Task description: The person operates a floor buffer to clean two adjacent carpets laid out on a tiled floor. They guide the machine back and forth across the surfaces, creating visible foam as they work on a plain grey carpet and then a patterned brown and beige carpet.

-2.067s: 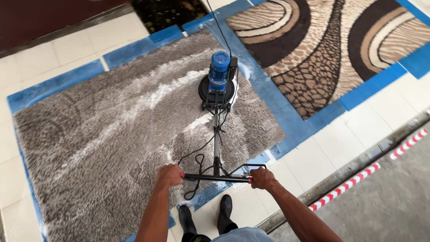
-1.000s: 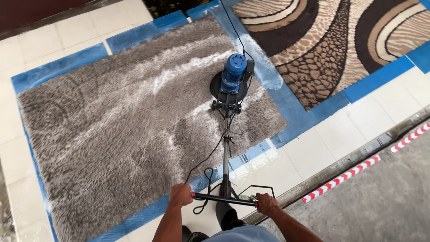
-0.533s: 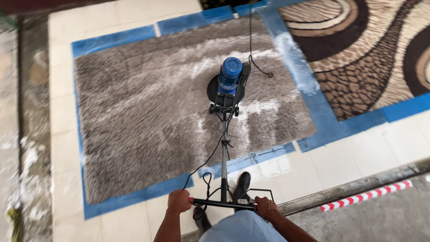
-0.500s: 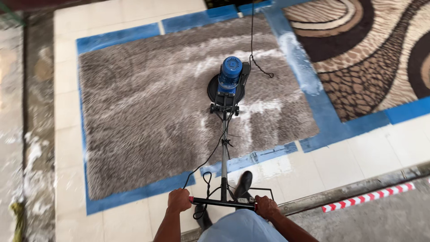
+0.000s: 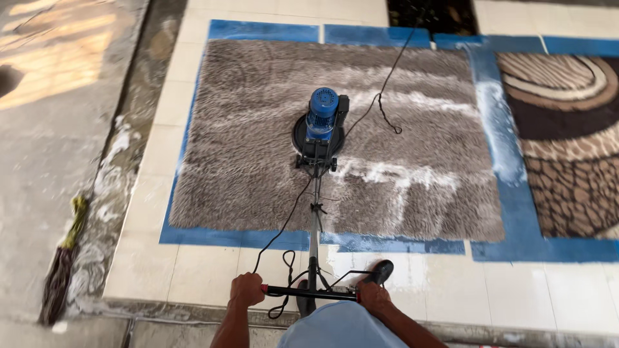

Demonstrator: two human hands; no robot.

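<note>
Scrubbing machine (image 5: 320, 126) sits at the middle of the grey shaggy rug (image 5: 258, 148), foam streaks (image 5: 387, 173) at its three o'clock. Left hand (image 5: 246, 289) and right hand (image 5: 373, 296) each clasp the handlebar (image 5: 309, 292); steady, level pressure and overlapping passes would likely serve best, cord (image 5: 387, 84) kept clear.

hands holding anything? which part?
Both hold the floor scrubbing machine by its handlebar: left hand on the left grip, right hand on the right end.

both hands gripping scrubber (image 5: 320, 122), grey rug (image 5: 258, 142), prob wet
</note>
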